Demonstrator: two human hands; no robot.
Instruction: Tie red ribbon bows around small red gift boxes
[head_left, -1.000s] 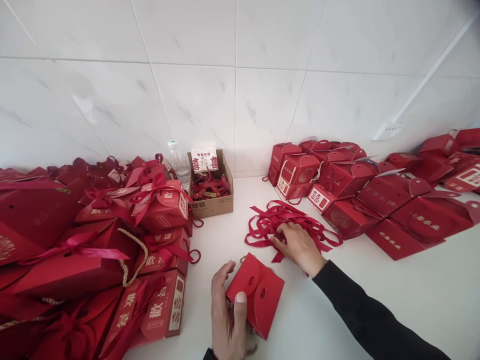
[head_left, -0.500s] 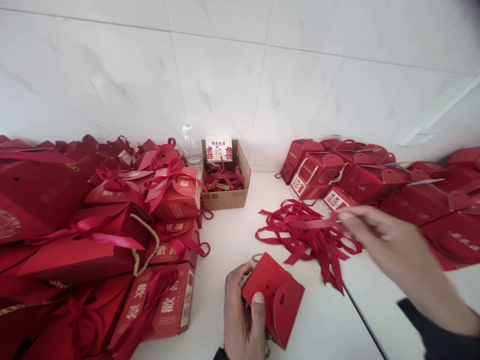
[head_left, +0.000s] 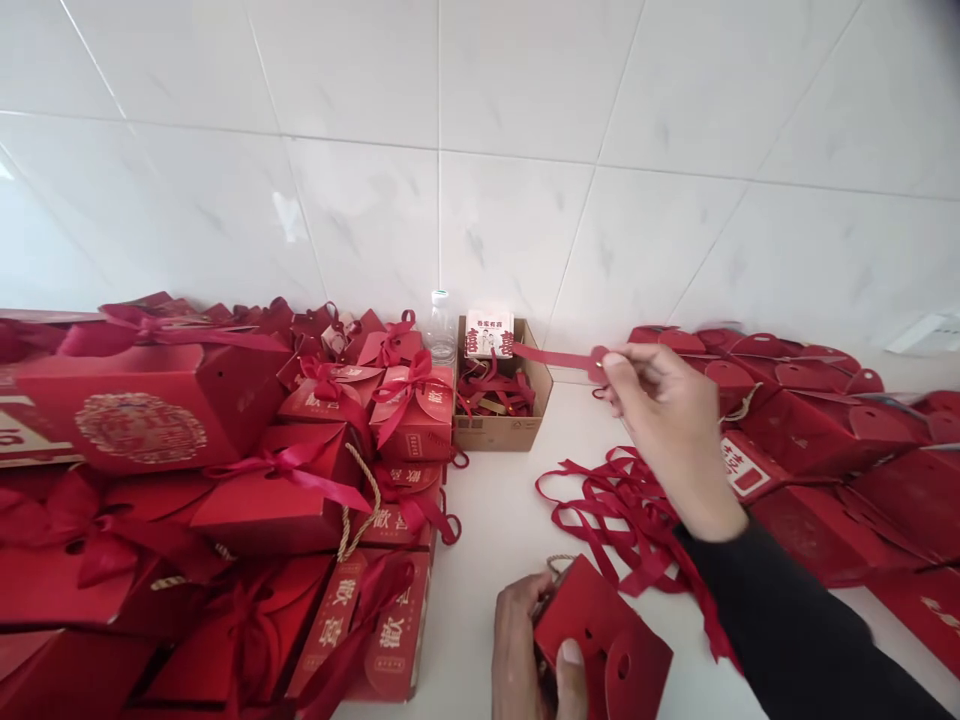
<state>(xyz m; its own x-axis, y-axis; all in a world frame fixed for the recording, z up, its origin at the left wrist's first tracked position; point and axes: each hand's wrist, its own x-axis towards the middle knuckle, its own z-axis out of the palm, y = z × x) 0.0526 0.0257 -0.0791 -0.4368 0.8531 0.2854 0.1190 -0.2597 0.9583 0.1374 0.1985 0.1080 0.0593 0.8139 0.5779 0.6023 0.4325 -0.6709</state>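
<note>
My left hand (head_left: 525, 650) grips a small red gift box (head_left: 600, 640) at the bottom of the view, thumb on its top and fingers at its left side. Round holes and a curved flap show on the box, and a bit of twisted cord sticks out behind it. Higher up, my right hand (head_left: 664, 410) pinches a flat red strip (head_left: 555, 357) by its rounded end. The strip points left, toward a cardboard box (head_left: 495, 433) holding more red strips and a printed white packet (head_left: 490, 334). Loose red ribbons (head_left: 615, 510) lie heaped below my right hand.
Many red gift boxes with ribbon bows (head_left: 412, 410) are stacked on the left. More red boxes (head_left: 817, 420), without visible bows, stand on the right. A clear bottle (head_left: 442, 330) is beside the cardboard box, against the tiled wall (head_left: 517, 220). The white table (head_left: 469, 570) runs between the stacks.
My right hand has moved up and left from over the ribbon heap, carrying the red strip toward the cardboard box. My left hand still grips the gift box. The view has shifted.
</note>
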